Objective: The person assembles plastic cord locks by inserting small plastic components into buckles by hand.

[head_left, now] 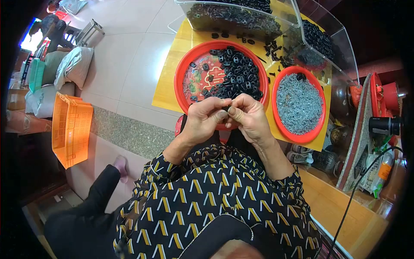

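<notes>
My left hand (202, 119) and my right hand (252, 117) meet at the near edge of a round red tray (177, 82). The fingertips of both are pinched together around a small dark piece, mostly hidden between them. Many black oval parts with holes (237, 71) fill the right side of the tray, and a few lie on its printed bottom at the left. Right of my right hand, a second red tray (274, 113) holds a heap of silvery screws (299, 103).
Clear bins of black parts (235, 19) stand at the back of the yellow table (166, 93). Loose black pieces (272, 51) lie between bins and trays. An orange crate (73, 131) and sacks (75, 64) are on the left, a person (54, 30) far left.
</notes>
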`<state>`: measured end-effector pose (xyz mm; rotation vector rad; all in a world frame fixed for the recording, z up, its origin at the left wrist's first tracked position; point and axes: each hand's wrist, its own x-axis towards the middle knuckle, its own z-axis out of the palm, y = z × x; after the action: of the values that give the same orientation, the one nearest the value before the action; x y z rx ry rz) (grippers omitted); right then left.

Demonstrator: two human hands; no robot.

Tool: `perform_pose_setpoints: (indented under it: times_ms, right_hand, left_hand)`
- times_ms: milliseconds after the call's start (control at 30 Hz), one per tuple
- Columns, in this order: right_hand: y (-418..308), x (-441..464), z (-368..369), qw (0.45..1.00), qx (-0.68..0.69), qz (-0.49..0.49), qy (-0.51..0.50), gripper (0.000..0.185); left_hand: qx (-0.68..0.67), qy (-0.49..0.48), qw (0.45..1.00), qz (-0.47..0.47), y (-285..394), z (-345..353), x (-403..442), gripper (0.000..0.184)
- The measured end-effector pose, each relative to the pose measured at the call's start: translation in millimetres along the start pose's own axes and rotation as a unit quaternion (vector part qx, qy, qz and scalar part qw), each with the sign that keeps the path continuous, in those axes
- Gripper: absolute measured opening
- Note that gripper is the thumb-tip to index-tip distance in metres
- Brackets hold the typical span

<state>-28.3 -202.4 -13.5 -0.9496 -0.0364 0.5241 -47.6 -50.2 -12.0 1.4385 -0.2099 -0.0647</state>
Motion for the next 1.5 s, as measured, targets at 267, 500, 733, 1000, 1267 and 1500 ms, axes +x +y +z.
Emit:
perform_pose_setpoints:
  times_ms: [267, 500, 733, 1000, 1267, 1500]
  right_hand:
    - [-9.8, -1.5, 0.7, 0.994, 0.083, 0.067, -0.010, 0.014]
    - [-18.3, -7.7, 13.6, 0.994, -0.093, 0.043, 0.038, 0.010]
    - [-152.5, 16.0, -39.6, 0.950, -0.111, -0.270, 0.109, 0.011]
    - [-110.8, -4.8, -8.1, 0.903, -0.346, -0.168, 0.192, 0.013]
    - [-54.2, 26.5, 10.1, 0.694, -0.664, -0.270, 0.064, 0.007]
    - [-14.9, 79.8, 25.2, 0.568, -0.787, -0.240, -0.012, 0.008]
  left_hand:
    - [-0.091, -0.013, 0.996, -0.009, -2.5, -7.8, -1.5, 0.027]
    - [0.012, -0.001, 1.000, 0.005, 5.1, 0.1, -5.1, 0.030]
    - [0.138, 0.038, 0.985, 0.093, 5.5, -18.6, -12.7, 0.030]
    - [0.410, 0.127, 0.876, 0.218, 3.6, -56.9, -4.8, 0.019]
    - [0.448, 0.050, 0.859, 0.245, -4.7, -62.8, 26.7, 0.020]
    - [0.290, 0.129, 0.929, 0.191, -13.8, -63.8, 24.7, 0.016]
